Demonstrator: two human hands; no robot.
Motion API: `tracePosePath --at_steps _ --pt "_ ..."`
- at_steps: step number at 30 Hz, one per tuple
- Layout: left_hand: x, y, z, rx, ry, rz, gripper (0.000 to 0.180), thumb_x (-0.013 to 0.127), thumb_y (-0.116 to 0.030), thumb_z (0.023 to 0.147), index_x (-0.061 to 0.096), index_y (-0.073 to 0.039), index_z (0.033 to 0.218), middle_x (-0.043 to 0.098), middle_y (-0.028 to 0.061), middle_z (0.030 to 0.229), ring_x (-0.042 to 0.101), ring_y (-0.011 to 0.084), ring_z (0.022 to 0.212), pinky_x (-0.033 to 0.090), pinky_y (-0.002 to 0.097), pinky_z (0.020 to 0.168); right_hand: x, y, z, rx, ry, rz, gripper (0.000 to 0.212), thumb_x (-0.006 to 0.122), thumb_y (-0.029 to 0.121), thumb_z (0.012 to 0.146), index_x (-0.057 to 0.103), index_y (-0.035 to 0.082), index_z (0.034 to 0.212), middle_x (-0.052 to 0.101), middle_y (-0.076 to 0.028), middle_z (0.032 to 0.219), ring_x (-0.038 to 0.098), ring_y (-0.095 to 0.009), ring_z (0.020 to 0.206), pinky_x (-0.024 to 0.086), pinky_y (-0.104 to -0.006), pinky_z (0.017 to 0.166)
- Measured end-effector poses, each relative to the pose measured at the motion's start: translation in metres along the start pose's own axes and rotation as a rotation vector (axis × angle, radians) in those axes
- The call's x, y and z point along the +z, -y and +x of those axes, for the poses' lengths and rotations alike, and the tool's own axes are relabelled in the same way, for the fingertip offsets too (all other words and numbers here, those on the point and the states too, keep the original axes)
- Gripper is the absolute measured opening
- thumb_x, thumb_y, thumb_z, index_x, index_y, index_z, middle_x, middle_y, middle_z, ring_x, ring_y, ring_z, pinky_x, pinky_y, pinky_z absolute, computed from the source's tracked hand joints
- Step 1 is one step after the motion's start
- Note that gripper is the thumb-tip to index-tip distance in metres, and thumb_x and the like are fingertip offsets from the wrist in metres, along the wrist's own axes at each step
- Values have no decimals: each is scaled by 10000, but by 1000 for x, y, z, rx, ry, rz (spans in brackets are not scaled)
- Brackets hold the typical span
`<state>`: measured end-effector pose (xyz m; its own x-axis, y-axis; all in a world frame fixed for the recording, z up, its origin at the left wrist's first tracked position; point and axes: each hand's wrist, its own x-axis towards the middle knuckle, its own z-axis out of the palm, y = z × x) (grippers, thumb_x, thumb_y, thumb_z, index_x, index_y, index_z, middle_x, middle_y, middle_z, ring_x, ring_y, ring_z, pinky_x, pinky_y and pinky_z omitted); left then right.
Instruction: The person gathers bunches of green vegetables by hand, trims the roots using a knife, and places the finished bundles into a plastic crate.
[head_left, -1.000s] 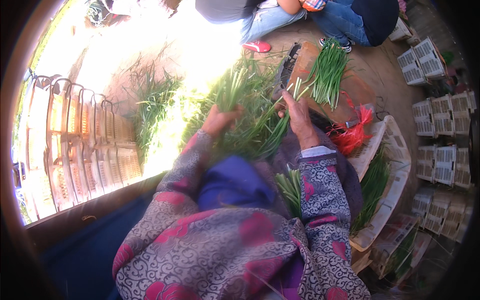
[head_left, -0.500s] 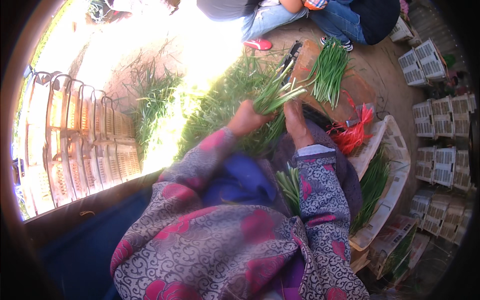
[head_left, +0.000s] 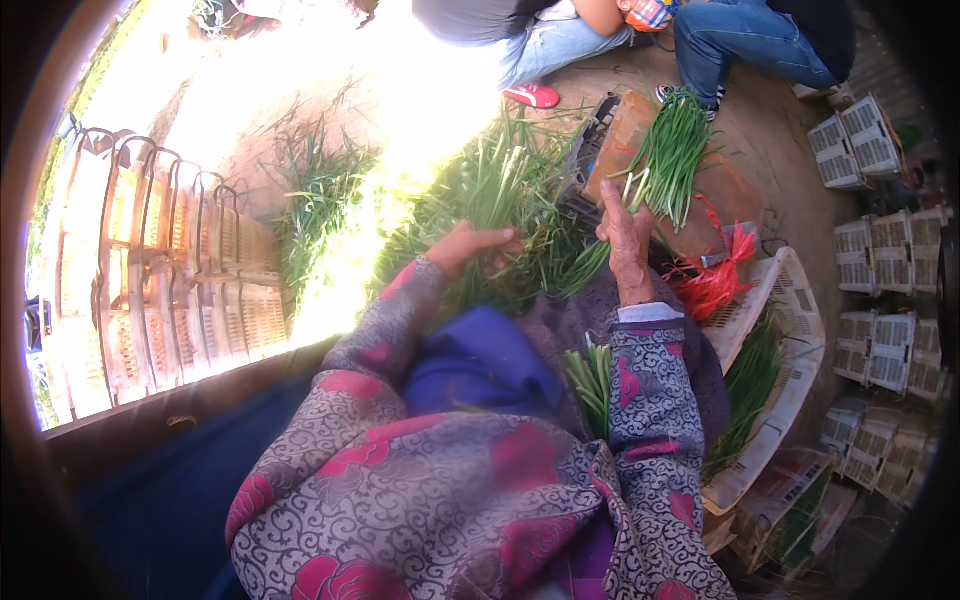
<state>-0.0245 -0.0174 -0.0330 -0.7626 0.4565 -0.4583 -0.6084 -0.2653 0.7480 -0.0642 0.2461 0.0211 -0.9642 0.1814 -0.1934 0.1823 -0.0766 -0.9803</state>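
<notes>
My left hand (head_left: 475, 248) hovers over a loose heap of long green leaves (head_left: 440, 215), thumb stretched out and fingers apart, with nothing visibly held. Pale stem ends (head_left: 510, 165) show in the heap just beyond it. My right hand (head_left: 627, 245) is raised beside a bunch of garlic chives (head_left: 668, 150), its index finger pointing away from me and the other fingers partly curled. No stalk shows clearly in that hand. The bunch lies on a brown board (head_left: 725, 190), white stem ends toward me. More pale-stemmed stalks (head_left: 590, 385) rest by my right forearm.
Red plastic strips (head_left: 715, 275) lie at the board's near edge. A white crate (head_left: 790, 350) of greens stands right of my arm. Stacked crates (head_left: 180, 260) fill the left; more white crates (head_left: 880, 250) line the right. Two people in jeans (head_left: 560, 45) crouch at the far side.
Both hands were together at a small bunch of chives, the left gripping it. They are now apart; the left is off the bunch, and the right has moved right, toward the board.
</notes>
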Motion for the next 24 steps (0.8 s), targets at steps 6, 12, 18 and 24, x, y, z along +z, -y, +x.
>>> tracePosePath --at_steps 6,12,18,24 --pt "26 -13 -7 -31 137 -23 416 649 -252 991 619 32 1293 736 137 1068 704 178 725 559 285 557 48 22 -33 111 303 -123 321 778 273 884 699 42 1093 555 45 759 402 -41 515 303 -223 451" --pt "21 -9 -5 -50 -49 -315 321 680 -190 960 643 18 1202 734 139 1049 730 227 771 605 325 610 43 11 -29 79 242 -139 201 773 236 884 711 51 936 514 65 702 397 -40 510 284 -229 446" --pt "-4 1 -8 87 -152 -77 246 715 -77 879 673 33 1096 729 132 951 728 240 744 606 336 646 26 10 -14 35 59 14 121 731 143 897 635 97 839 449 67 596 362 -44 451 269 -237 419" --pt "-159 80 17 47 -664 417 185 657 -81 869 760 39 966 738 123 814 654 172 626 511 269 599 -8 10 5 -62 -51 198 126 688 100 902 593 87 821 488 57 612 397 -55 463 318 -277 434"
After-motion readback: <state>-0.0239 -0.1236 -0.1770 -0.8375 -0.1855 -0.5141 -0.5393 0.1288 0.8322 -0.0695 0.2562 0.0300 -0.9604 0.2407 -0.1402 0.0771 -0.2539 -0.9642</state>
